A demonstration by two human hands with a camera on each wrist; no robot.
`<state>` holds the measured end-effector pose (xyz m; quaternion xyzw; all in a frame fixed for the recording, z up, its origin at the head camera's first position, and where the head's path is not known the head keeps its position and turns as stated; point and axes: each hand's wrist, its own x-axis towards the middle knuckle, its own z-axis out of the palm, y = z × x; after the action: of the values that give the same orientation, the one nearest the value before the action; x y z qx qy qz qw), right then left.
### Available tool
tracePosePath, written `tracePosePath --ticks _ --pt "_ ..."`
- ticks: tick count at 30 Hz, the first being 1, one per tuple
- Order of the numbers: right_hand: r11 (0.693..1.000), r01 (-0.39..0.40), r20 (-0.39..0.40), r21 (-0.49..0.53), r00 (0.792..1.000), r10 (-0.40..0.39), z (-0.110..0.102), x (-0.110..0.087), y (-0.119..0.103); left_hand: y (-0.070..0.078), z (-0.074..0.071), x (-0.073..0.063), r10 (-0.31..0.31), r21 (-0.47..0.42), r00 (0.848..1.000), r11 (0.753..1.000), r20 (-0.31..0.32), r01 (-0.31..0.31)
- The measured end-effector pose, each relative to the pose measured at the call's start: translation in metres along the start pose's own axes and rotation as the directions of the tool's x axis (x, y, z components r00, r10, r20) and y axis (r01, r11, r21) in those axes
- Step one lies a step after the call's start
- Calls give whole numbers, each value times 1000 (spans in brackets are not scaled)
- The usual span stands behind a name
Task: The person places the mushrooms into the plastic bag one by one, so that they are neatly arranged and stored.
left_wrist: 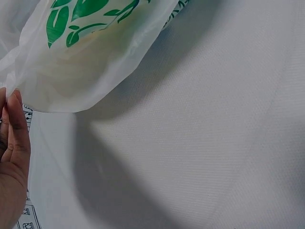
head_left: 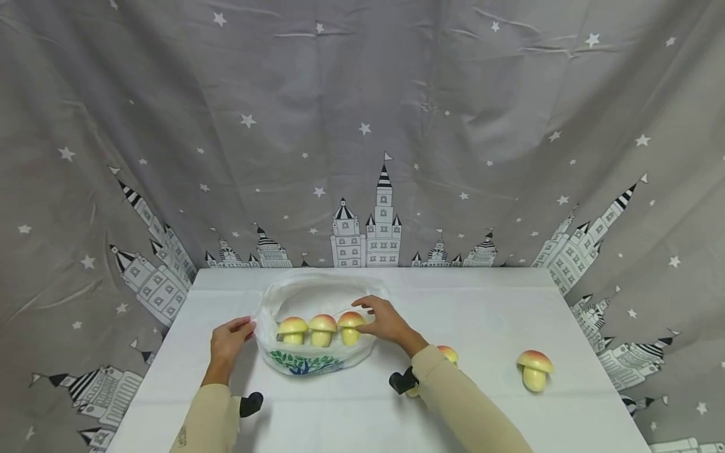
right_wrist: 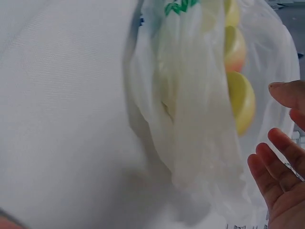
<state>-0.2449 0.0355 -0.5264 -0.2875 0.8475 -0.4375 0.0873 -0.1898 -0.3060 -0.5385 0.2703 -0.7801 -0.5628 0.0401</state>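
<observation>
White worktop (head_left: 317, 418) | plastic bag (head_left: 306, 363) near far edge, pinched by left hand (head_left: 228, 343) | three mushrooms (head_left: 321, 324) bagged; one (head_left: 535, 371) toward right edge; two (head_left: 448, 353) part-hidden by sleeve (head_left: 470, 396) | right hand (head_left: 387, 321) spread, fingers apart

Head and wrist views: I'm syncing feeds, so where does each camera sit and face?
Head: on the head, facing forward and down at table, bag and mushrooms; left hand, right hand and sleeves show.
Left wrist: on that wrist, facing bag and table; left hand shows.
Right wrist: on that wrist, facing bag and mushrooms; right hand shows.
Head and right wrist both show mushrooms in the bag.
</observation>
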Motion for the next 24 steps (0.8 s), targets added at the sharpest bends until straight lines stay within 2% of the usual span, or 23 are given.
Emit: tracePosePath --ticks 4,7,11,16,19,24 --pt "999 6 -44 37 999 -5 -13 -9 3 0 2 0 1 16 1000 1000 -4 -1" --pt "998 5 -87 63 996 0 -23 -18 6 -7 4 7 -17 4 1000 1000 -7 17" --pt "997 -7 -135 71 991 17 -36 -31 11 -32 8 31 -31 -5 999 1000 -22 31" --pt "995 -24 -164 97 986 39 -48 -45 21 -64 14 60 0 59 998 998 -59 4" --pt "993 -37 -165 108 985 54 -54 -53 27 -70 15 66 25 61 998 998 -66 -21" --pt "991 -57 -143 119 987 74 -62 -67 39 -73 15 69 39 53 997 998 -70 -36"
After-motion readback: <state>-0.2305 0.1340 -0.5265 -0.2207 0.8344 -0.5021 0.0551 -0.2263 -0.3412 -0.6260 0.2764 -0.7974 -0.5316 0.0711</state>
